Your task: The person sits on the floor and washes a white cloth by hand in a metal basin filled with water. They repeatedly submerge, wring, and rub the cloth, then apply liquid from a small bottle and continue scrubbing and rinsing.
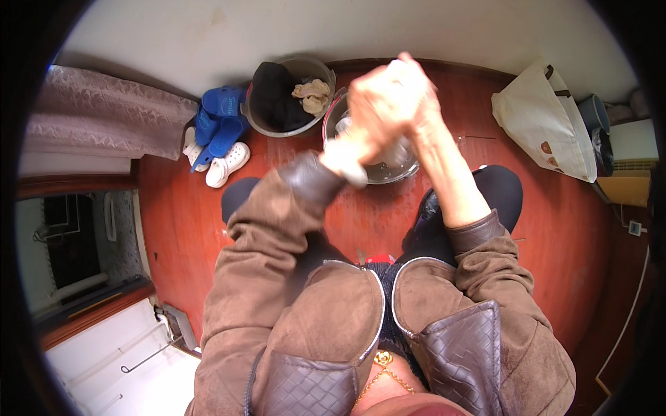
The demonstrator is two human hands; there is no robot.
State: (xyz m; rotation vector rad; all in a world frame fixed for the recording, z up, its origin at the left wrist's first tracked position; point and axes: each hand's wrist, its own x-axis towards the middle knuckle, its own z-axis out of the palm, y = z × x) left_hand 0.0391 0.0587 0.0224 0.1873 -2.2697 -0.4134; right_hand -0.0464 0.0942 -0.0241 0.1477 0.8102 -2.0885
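Note:
My left hand (367, 112) and my right hand (419, 93) are pressed together above a bucket (382, 179) on the floor. Motion blur and glare soften both hands. Their fingers are closed around a small white cloth (399, 73), mostly hidden by the hands. A blurred white band (355, 174) shows by my left wrist. Inside the bucket, partly covered by my hands, are water and a white item (343, 125) that I cannot identify.
Left of the bucket stands a grey basin (281, 132) with black cloth (276, 96) and a beige cloth (313, 96). Farther left are blue slippers (223, 112) and white clogs (228, 164). A white bag (541, 125) leans at right. The red floor (359, 218) has wet marks.

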